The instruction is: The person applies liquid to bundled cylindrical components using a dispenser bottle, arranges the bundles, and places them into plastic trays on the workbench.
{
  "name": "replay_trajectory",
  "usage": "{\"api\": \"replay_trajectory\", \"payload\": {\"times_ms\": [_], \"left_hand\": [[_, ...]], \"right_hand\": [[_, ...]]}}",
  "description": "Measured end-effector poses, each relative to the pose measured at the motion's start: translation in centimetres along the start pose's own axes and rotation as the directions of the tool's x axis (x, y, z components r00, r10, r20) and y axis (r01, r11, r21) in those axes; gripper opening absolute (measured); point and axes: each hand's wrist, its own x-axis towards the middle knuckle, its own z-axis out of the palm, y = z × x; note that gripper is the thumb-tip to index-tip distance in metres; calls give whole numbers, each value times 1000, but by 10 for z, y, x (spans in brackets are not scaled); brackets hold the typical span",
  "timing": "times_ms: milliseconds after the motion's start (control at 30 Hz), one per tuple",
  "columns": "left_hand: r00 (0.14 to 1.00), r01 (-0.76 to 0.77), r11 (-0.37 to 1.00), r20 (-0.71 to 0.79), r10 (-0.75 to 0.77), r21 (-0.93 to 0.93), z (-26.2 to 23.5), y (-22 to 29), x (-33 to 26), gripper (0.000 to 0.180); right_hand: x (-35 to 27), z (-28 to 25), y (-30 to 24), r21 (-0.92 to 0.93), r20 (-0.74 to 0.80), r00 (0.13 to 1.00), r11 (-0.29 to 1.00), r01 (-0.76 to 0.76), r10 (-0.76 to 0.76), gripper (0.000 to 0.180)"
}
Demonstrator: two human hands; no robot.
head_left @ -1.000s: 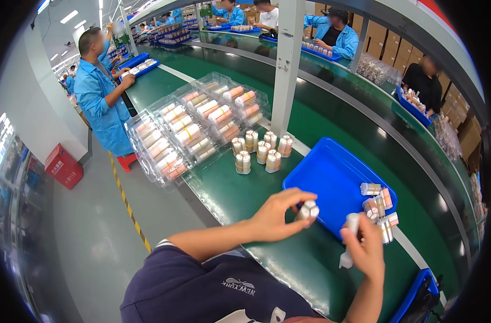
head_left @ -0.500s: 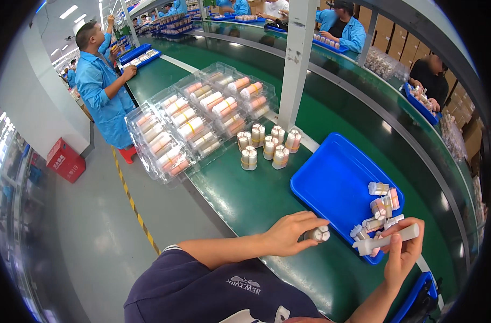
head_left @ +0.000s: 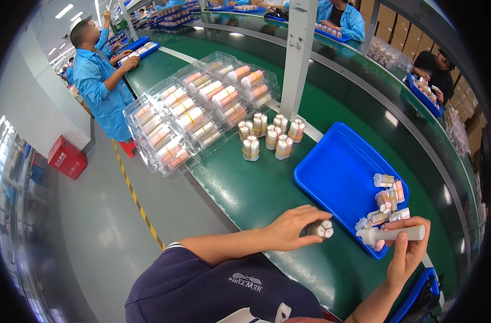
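My left hand [head_left: 291, 230] is closed around a bundle of short white cylinders [head_left: 324, 229], held end-up by the near-left edge of a blue tray [head_left: 331, 172]. In my right hand [head_left: 409, 250] is a whitish handheld tool [head_left: 398, 234] with a thick round handle and a wider, notched end. It lies almost level over the tray's near-right corner, its notched end pointing toward the bundle but apart from it. Under and beyond it, several white and pink cylinder bundles [head_left: 384, 200] lie jumbled in the tray. Left of the tray, several banded bundles [head_left: 251, 148] stand upright on the green bench.
Clear plastic blister trays [head_left: 194, 118] filled with white and pink cylinders lie farther left. A white post [head_left: 299, 59] rises behind the standing bundles. Another blue tray [head_left: 417, 296] is at the lower right. Co-workers [head_left: 97, 81] work along the line. A red box [head_left: 66, 157] stands on the floor.
The tool in my right hand has tilted to nearly level. My left hand keeps its hold on the bundle, whose end faces me more. The whole view has shifted slightly.
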Motion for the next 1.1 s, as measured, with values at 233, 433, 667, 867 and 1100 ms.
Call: {"api": "replay_trajectory", "payload": {"times_ms": [233, 433, 667, 867, 1100], "left_hand": [[999, -26, 972, -12, 30, 234, -6, -1, 3, 44], [996, -84, 971, 8, 85, 224, -9, -7, 12, 50], [997, -66, 969, -15, 71, 240, -3, -6, 6, 46], [998, -53, 971, -21, 60, 233, -1, -4, 4, 43], [998, -59, 958, -19, 67, 279, -3, -7, 5, 45]], "right_hand": [[6, 12, 9, 151, 54, 998, 988, 25, -34, 19], [7, 29, 14, 117, 105, 994, 993, 12, -25, 22], [-1, 33, 19, -42, 188, 981, 997, 62, -53, 25], [-3, 35, 20, -54, 209, 976, 996, 67, -54, 26], [-4, 39, 19, -61, 207, 973, 991, 120, -105, 28]]}}
